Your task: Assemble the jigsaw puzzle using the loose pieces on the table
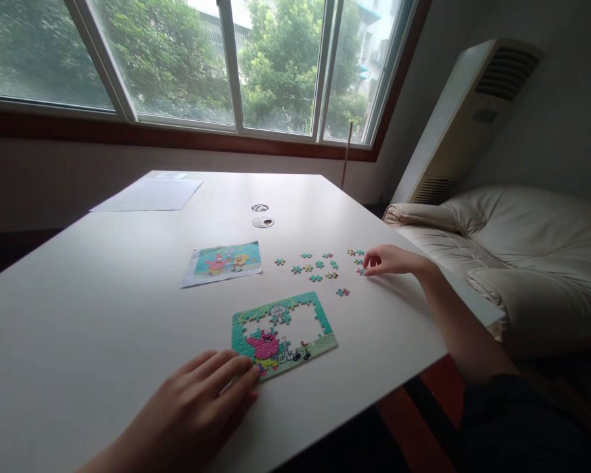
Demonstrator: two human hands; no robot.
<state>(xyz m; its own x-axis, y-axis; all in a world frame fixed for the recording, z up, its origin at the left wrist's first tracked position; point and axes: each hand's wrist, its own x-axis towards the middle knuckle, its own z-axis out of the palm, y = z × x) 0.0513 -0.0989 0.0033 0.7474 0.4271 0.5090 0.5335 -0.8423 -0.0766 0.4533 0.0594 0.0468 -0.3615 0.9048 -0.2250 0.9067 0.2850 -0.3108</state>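
A partly assembled jigsaw puzzle [266,348] lies on the white table, its teal border joined around a gap in the upper middle and right. A pink starfish figure shows at its left. My left hand [201,394] rests flat with fingers stretched out, their tips at the puzzle's lower left corner. Loose puzzle pieces [319,265] are scattered beyond the puzzle. At their right edge, my right hand [391,260] has its thumb and fingertips pinched down at a small pinkish puzzle piece [360,271]; the fingers partly cover the spot.
A printed reference picture [224,263] lies left of the loose pieces. Two round discs [262,223] and a white paper sheet [148,195] are farther back on the table [103,315]. A pale sofa [526,243] stands at the right, before a tall air conditioner [467,118].
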